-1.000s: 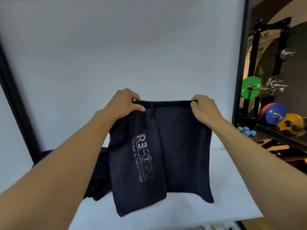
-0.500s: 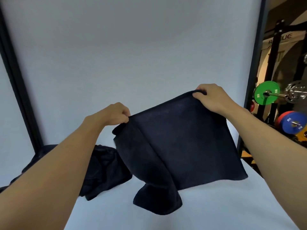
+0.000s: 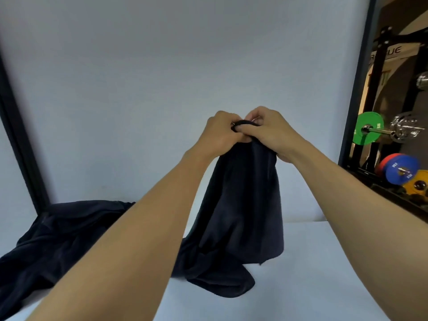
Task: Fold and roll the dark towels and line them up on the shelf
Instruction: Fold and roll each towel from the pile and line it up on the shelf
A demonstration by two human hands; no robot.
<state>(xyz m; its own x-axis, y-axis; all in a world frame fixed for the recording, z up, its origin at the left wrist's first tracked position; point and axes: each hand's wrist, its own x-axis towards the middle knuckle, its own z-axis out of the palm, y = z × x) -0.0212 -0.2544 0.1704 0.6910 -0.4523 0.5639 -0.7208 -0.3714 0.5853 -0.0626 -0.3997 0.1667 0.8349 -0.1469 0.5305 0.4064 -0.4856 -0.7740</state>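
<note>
A dark towel [image 3: 240,205] hangs doubled over in front of me, its lower end bunched on the white shelf surface [image 3: 324,274]. My left hand [image 3: 220,135] and my right hand [image 3: 271,130] meet at its top edge, knuckle to knuckle, and both pinch the gathered corners there. A heap of more dark towels [image 3: 64,235] lies crumpled at the left of the shelf, partly hidden by my left forearm.
A white back wall [image 3: 185,66] closes the shelf. Black frame posts stand at the left [image 3: 20,147] and right [image 3: 356,89]. Beyond the right post is a gym rack with a green weight plate [image 3: 368,128] and blue and yellow plates [image 3: 400,172].
My hands have come together, bringing the towel's two top corners to one point. The towel, spread wide before, now hangs folded in half, and the camera view has shifted.
</note>
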